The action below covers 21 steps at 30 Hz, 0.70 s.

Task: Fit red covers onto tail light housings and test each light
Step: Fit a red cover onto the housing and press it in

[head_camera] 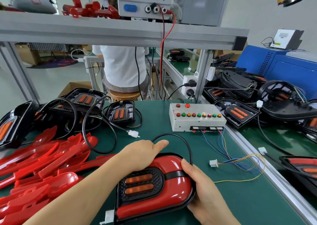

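Observation:
A tail light (154,190) with a red cover fitted over its black housing lies on the green mat in front of me. My left hand (140,153) presses on its far left edge, thumb stretched out. My right hand (204,190) grips its right rim, thumb on top of the red cover. Its black cable (180,139) loops behind, and a white plug (109,217) lies at the near left corner. A pile of loose red covers (42,170) lies at the left. The white test box (195,116) with coloured buttons stands behind, its white connector (213,163) loose on the mat.
Uncovered black housings (120,113) with cables lie at the back left, and more housings (240,111) are stacked on the right beyond an aluminium rail (267,170). A power supply (145,0) sits on the overhead shelf. A person in a white shirt (121,67) sits beyond the bench.

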Each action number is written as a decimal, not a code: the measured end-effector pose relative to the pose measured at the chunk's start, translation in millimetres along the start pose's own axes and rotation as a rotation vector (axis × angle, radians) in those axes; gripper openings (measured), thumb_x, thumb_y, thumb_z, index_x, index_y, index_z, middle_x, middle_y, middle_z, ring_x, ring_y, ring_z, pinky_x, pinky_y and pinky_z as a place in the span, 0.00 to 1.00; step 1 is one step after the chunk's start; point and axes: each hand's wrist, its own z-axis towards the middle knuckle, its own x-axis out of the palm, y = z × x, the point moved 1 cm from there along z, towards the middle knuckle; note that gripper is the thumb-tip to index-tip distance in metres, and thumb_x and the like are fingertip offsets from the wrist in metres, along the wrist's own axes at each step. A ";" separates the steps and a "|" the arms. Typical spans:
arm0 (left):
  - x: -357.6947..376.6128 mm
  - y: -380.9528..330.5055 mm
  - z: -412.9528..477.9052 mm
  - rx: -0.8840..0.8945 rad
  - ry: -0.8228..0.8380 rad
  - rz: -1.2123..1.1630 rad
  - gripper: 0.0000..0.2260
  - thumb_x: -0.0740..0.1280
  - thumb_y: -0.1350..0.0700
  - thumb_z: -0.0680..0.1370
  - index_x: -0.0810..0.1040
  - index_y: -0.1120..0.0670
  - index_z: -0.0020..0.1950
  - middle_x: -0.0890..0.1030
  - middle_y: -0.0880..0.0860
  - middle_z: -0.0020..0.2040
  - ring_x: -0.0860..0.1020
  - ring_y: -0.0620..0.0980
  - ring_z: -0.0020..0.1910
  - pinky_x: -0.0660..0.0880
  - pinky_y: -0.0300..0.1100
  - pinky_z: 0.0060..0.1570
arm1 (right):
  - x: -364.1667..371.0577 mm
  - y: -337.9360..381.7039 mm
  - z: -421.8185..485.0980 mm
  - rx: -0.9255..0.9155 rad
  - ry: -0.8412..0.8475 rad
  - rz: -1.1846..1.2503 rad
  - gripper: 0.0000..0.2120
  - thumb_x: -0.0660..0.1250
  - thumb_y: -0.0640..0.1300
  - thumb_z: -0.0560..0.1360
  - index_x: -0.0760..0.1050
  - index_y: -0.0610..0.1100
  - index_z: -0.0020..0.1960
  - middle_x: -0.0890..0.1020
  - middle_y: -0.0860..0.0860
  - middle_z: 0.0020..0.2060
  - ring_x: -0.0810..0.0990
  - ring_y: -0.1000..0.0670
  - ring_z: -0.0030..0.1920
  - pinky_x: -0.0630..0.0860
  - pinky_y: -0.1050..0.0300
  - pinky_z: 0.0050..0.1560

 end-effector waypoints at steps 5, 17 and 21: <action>0.9 -0.2 0.9 0.145 -0.072 0.271 0.26 0.51 0.60 0.82 0.49 0.44 0.78 0.62 0.51 0.35 0.67 0.55 0.38 0.66 0.46 0.40 | -3.8 0.5 1.0 0.101 0.056 0.046 0.23 0.68 0.49 0.70 0.80 0.36 0.59 0.83 0.35 0.54 0.83 0.36 0.52 0.81 0.43 0.50; 4.6 1.4 -3.5 0.167 -0.134 0.322 0.30 0.53 0.64 0.80 0.46 0.46 0.78 0.61 0.51 0.36 0.69 0.54 0.41 0.71 0.49 0.41 | 0.2 -2.8 4.6 -0.056 -0.061 -0.005 0.12 0.64 0.44 0.77 0.79 0.37 0.53 0.85 0.39 0.41 0.85 0.43 0.36 0.80 0.53 0.32; 4.5 3.6 -1.1 0.189 -0.132 0.335 0.24 0.52 0.60 0.83 0.52 0.42 0.76 0.62 0.51 0.34 0.67 0.54 0.38 0.67 0.47 0.39 | 0.9 -2.5 2.8 -0.060 -0.044 -0.013 0.15 0.67 0.47 0.73 0.79 0.37 0.54 0.85 0.38 0.44 0.85 0.41 0.38 0.81 0.51 0.34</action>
